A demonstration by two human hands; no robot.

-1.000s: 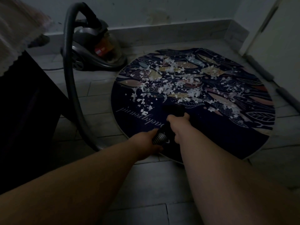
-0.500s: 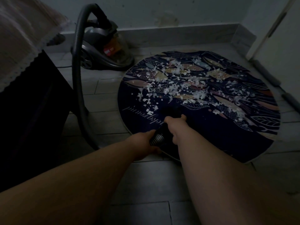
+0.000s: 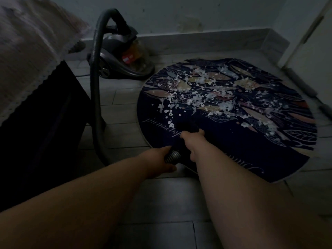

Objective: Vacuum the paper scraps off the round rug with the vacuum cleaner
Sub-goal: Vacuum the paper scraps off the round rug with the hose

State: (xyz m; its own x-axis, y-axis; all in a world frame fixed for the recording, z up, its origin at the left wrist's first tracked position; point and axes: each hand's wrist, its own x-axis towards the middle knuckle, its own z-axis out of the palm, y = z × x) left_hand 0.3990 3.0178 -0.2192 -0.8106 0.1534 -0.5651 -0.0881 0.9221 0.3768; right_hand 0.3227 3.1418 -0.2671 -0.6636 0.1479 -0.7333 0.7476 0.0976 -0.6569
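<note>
A round dark-blue rug (image 3: 251, 159) with a leaf pattern lies on the tiled floor. White paper scraps (image 3: 203, 97) are strewn over its middle and far half. My right hand (image 3: 193, 139) grips the black nozzle (image 3: 186, 126), whose tip sits on the rug's near-left part beside the closest scraps. My left hand (image 3: 159, 161) holds the ribbed hose end (image 3: 172, 156) just behind it. The grey hose (image 3: 95, 87) arcs up and back to the canister vacuum cleaner (image 3: 124, 58) standing by the far wall.
A dark piece of furniture (image 3: 36, 132) under a pale lace-edged cloth (image 3: 27, 60) stands on the left, close to the hose. A skirting board (image 3: 215, 40) runs along the far wall. A door (image 3: 312, 42) and grey draught stoppers (image 3: 301, 83) border the rug's right side.
The nozzle has slid leftward along the rug's near part with both hands on it. The view has shifted, so rug and vacuum cleaner sit further right in the frame.
</note>
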